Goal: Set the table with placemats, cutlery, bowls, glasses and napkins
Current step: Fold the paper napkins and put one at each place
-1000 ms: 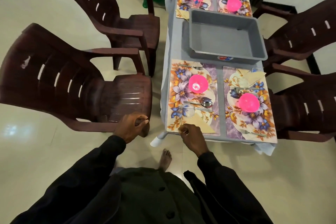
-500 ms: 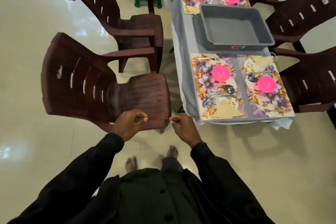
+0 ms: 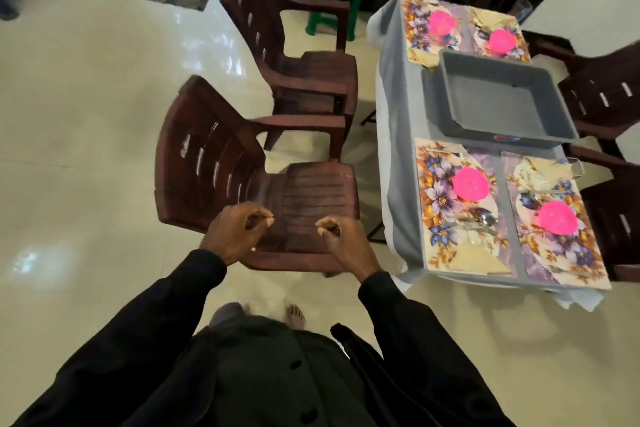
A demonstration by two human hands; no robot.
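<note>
Here: left hand (image 3: 239,234), right hand (image 3: 343,236) both curled, empty, above brown chair (image 3: 311,191) seat. Table (image 3: 398,149) at right: placemats (image 3: 437,184), pink bowls (image 3: 471,183), gray tub (image 3: 498,97).

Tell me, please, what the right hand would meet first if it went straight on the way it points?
Probably the nearer brown chair: the right hand, curled and holding nothing, points forward across its seat. Its height above the seat is unclear.
</note>
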